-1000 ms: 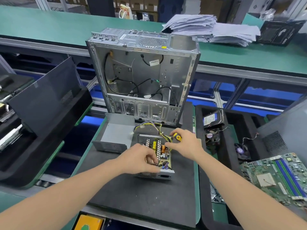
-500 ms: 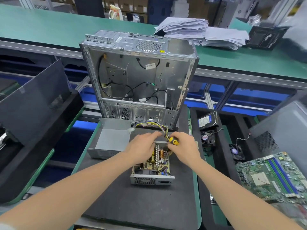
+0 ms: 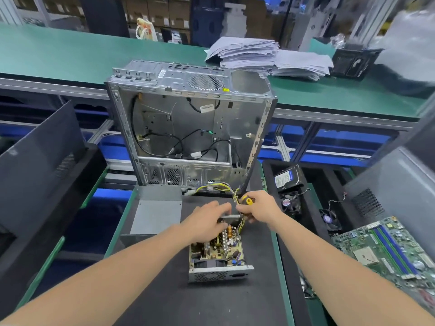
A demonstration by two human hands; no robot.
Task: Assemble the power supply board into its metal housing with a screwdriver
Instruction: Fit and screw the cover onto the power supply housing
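The power supply board [image 3: 217,249] lies inside its open metal housing [image 3: 220,274] on a black mat [image 3: 200,302]. My left hand [image 3: 207,221] rests over the far end of the board, fingers stretched toward the housing's back wall. My right hand [image 3: 259,209] grips a screwdriver with a yellow and black handle [image 3: 247,200] beside the back right corner, where a yellow and black wire bundle [image 3: 216,188] leaves the housing. The screwdriver's tip is hidden. A grey metal cover [image 3: 156,214] lies to the left.
An open computer case [image 3: 188,128] stands upright just behind the mat. A black tray on the right holds a hard drive [image 3: 287,178] and fans [image 3: 290,203]. A green motherboard [image 3: 388,248] lies at far right. A dark panel [image 3: 40,161] leans at left.
My left hand has slid from the near part of the board to its far end. My right hand with the screwdriver stays at the back right corner. The camera view has shifted.
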